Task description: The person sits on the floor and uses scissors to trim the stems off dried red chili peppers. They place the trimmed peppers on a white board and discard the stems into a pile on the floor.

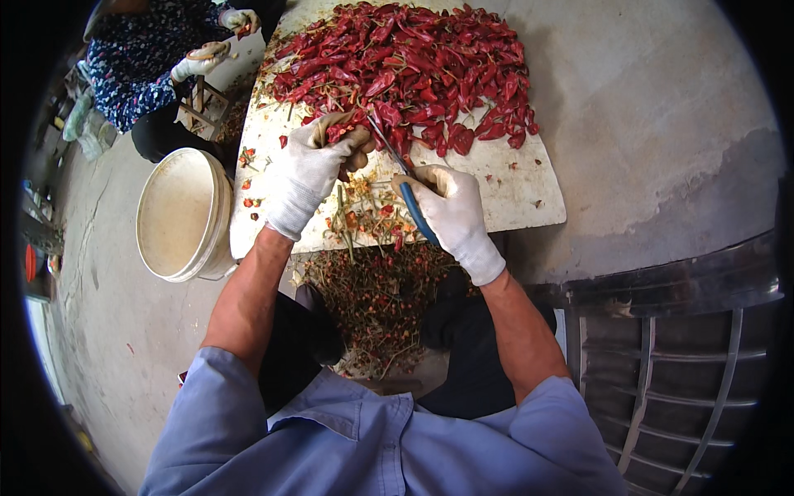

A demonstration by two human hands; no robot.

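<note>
My left hand [322, 155], in a white knit glove with a stained coated palm, grips a red chili pepper [340, 131] over the table's near left part. In a matching glove, my right hand [450, 204] holds scissors [414, 208] with blue handles; the blades point up and left beside the left fingers. How far the blades are apart I cannot tell. Behind both hands a large heap of dried red chili peppers [415, 62] covers the far part of the worn white tabletop [508, 204]. Cut green stems and orange-red bits [366, 211] lie below my hands.
A white plastic bucket [177, 217] stands on the concrete floor left of the table. Many stem scraps [384, 310] are piled on the floor between my feet. At the upper left sits a co-worker [133, 68] in white gloves, near a wooden stool [205, 108]. A metal-barred frame [648, 353] is at right.
</note>
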